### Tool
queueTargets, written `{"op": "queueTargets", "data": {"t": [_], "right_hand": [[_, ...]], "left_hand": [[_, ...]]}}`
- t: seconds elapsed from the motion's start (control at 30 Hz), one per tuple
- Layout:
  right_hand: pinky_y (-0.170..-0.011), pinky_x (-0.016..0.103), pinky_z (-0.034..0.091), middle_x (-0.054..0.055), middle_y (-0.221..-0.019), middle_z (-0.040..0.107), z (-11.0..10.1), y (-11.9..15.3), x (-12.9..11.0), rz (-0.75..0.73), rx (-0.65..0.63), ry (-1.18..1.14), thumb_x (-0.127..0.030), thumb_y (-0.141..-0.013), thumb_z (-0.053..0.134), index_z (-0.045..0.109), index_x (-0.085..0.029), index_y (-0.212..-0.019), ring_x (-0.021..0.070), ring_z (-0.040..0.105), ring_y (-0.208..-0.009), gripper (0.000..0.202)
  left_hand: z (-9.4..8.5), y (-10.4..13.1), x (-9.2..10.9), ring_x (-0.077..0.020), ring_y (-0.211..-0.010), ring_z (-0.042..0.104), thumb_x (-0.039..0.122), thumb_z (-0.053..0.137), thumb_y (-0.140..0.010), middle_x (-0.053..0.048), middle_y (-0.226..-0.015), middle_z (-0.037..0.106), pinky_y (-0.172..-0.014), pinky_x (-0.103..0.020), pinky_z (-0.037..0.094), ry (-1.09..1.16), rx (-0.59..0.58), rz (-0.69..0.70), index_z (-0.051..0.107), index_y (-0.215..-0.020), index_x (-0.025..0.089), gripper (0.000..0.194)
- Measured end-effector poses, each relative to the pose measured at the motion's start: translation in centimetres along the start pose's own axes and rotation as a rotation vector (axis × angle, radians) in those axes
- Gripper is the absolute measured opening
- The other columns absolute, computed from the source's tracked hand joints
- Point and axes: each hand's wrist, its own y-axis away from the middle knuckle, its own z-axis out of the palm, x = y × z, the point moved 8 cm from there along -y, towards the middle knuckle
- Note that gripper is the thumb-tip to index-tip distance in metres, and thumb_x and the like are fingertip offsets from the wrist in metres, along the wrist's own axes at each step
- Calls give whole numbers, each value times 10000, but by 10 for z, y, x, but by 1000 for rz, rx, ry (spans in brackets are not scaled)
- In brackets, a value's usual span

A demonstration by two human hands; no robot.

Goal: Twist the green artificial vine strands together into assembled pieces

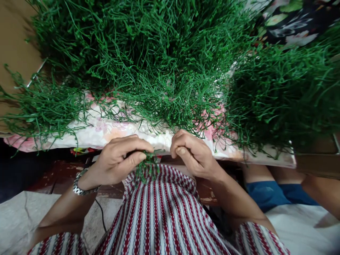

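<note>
My left hand [123,159], with a metal watch at the wrist, is closed on a small bunch of green stems [147,168] that hangs over my striped clothing. To its right, my right hand [192,154] is curled with the thumb against the bent fingers; whatever it pinches is too small to make out. Both hands are at the near edge of a table covered with a floral cloth [117,129]. Behind them lies a large heap of green plastic-looking stems [148,46].
A smaller pile of stems [53,106] lies at the left beside brown cardboard [18,46]. Another heap [281,95] is at the right, near a cardboard box [316,164]. A person in blue shorts [268,193] sits at the right, and dark floral fabric [297,24] shows at the far right.
</note>
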Motion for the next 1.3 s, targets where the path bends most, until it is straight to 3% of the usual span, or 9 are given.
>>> {"op": "queueTargets", "data": {"t": [0.13, 0.3, 0.43, 0.6, 0.7, 0.9, 1.07, 1.13, 1.3], "right_hand": [[-579, 226, 384, -6, -692, 482, 5, -5, 11, 127, 156, -25, -221, -950, 369, 493, -165, -866, 90, 450, -593, 160], [-548, 212, 380, -14, -703, 510, 26, -13, 3, 71, 58, -7, -318, -896, 514, 540, -137, -988, 81, 443, -576, 204], [-578, 223, 411, 14, -748, 568, 28, -12, 1, 7, 110, 80, -291, -855, 586, 548, -135, -950, 95, 489, -609, 186], [-599, 230, 428, 38, -760, 600, 31, -9, 0, -24, 44, 188, -257, -888, 524, 559, -126, -931, 114, 534, -651, 143], [-573, 218, 404, 20, -722, 577, 30, -6, -3, -36, 12, 244, -246, -894, 511, 557, -126, -884, 103, 515, -624, 129], [-557, 232, 360, 14, -689, 539, 30, -4, -12, -100, -27, 459, -222, -899, 483, 548, -128, -847, 111, 476, -607, 126], [-541, 237, 332, 19, -678, 531, 36, -3, -5, -17, -183, 540, -241, -910, 443, 537, -128, -825, 121, 469, -601, 170], [-551, 230, 342, 18, -687, 535, 36, -3, -5, -6, -174, 482, -259, -916, 444, 535, -126, -843, 116, 477, -606, 178], [-545, 202, 356, 0, -694, 546, 30, -3, 1, 66, -1, 267, -359, -891, 522, 535, -126, -875, 90, 479, -584, 234]], "left_hand": [[2, 0, -20, -77, -601, 512, 198, 559, -839, 22, -706, 576, -541, -186, 379, 167, 158, -210, 583, -875, 182, 45], [12, 1, -31, -64, -598, 495, 226, 567, -841, 24, -741, 546, -543, -171, 391, 404, 200, -250, 564, -903, 194, 70], [19, 4, -36, -79, -663, 535, 218, 542, -856, 5, -824, 542, -574, -170, 431, 482, 195, -252, 531, -990, 210, 135], [23, 4, -29, -103, -800, 586, 175, 496, -871, -18, -918, 546, -684, -194, 481, 312, 118, -194, 497, -1051, 213, 184], [23, 0, -20, -109, -782, 603, 162, 475, -875, -24, -896, 571, -665, -204, 483, 156, 73, -138, 489, -1050, 189, 178], [19, -6, 1, -125, -672, 564, 117, 480, -848, -15, -726, 612, -632, -254, 433, -345, 88, 39, 555, -866, 156, 86], [26, -8, 4, -134, -559, 502, 72, 455, -821, -16, -591, 562, -570, -280, 381, -442, 8, 109, 561, -707, 140, 170], [25, -9, 4, -130, -541, 489, 71, 460, -816, -16, -580, 559, -556, -277, 370, -440, 26, 112, 558, -684, 139, 179], [19, -10, 5, -119, -577, 515, 90, 488, -826, -24, -643, 611, -589, -259, 394, -392, 132, 92, 554, -713, 142, 141]]}}
